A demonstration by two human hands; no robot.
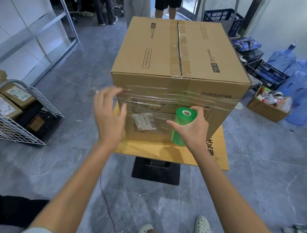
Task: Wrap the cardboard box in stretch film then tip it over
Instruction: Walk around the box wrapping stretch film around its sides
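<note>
A large cardboard box (180, 57) stands upright on a small wooden table (146, 149). Clear stretch film (169, 99) lies across its near face, over a white shipping label. My right hand (192, 129) grips a green roll of stretch film (182, 124), held upright against the near face toward the right. My left hand (108, 112) hovers with fingers spread at the box's near left corner, blurred; whether it touches the film I cannot tell.
The table has a black pedestal base (156, 170). A wire cart with parcels (15, 111) stands at left. Crates, blue water jugs (304, 77) and an open carton (269, 106) sit at right. People's legs (166, 4) stand behind the box. A thin cord (107, 205) lies on the floor.
</note>
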